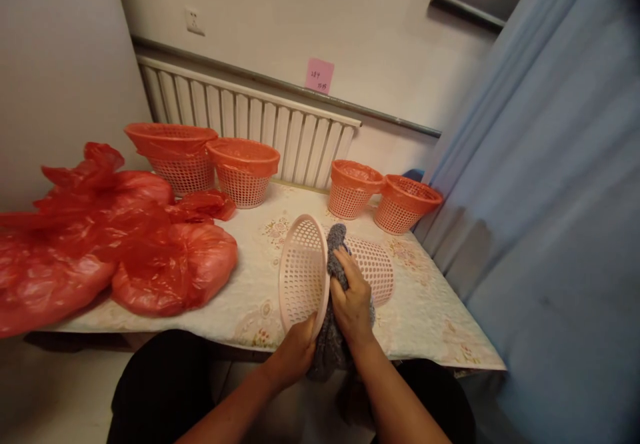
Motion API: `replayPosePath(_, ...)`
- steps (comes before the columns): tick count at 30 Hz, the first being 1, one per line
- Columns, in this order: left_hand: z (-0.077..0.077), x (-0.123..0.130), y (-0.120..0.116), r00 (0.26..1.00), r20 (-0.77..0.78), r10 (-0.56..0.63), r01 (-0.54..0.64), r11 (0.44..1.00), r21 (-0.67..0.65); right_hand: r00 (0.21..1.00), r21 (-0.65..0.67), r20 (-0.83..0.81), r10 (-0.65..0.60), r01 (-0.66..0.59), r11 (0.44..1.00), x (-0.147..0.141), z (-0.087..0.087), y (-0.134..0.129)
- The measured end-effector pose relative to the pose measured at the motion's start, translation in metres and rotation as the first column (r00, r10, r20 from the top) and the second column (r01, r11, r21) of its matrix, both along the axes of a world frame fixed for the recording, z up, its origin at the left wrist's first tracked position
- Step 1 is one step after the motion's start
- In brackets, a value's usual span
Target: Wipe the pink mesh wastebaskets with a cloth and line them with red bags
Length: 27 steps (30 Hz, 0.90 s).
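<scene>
A pale pink perforated wastebasket [303, 271] lies tipped on its side over the table, its mouth turned to the left. My left hand [295, 351] is closed around the lower part of its rim. With my right hand [353, 294] I grip a dark grey cloth [333, 341] and press it against the basket's outer side, just behind the rim. The cloth hangs down past the table's front edge. Part of the basket's wall is hidden behind the cloth and my right hand.
Lined baskets stand along the back, one pair left [243, 171] and one pair right [350, 191]. Full red plastic bags [170, 271] cover the table's left side. Behind are a radiator [250, 107] and wall; a blue curtain [540, 217] hangs at right. The tablecloth [435, 324] is floral.
</scene>
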<state>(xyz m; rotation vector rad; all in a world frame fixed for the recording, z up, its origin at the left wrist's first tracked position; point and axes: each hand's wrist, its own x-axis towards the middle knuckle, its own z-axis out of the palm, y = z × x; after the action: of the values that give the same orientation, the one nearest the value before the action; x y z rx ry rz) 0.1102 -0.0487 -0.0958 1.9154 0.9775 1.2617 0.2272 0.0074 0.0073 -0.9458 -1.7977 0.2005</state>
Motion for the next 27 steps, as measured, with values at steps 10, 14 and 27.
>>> replayPosePath(10,-0.035,0.002,-0.009,0.973,-0.231,-0.004,0.0,1.0,-0.015,0.976,-0.22,0.145,0.162,-0.127,0.967,-0.002,0.058,0.058)
replayPosePath(14,-0.04,0.003,-0.008,0.971,-0.24,0.009,-0.003,1.0,0.028,0.968,-0.192,0.215,0.128,-0.086,0.978,-0.003,0.06,0.078)
replayPosePath(27,-0.033,0.003,-0.009,0.977,-0.186,0.1,-0.099,0.995,0.014,0.953,-0.153,0.058,-0.297,0.303,0.941,0.074,0.03,0.064)
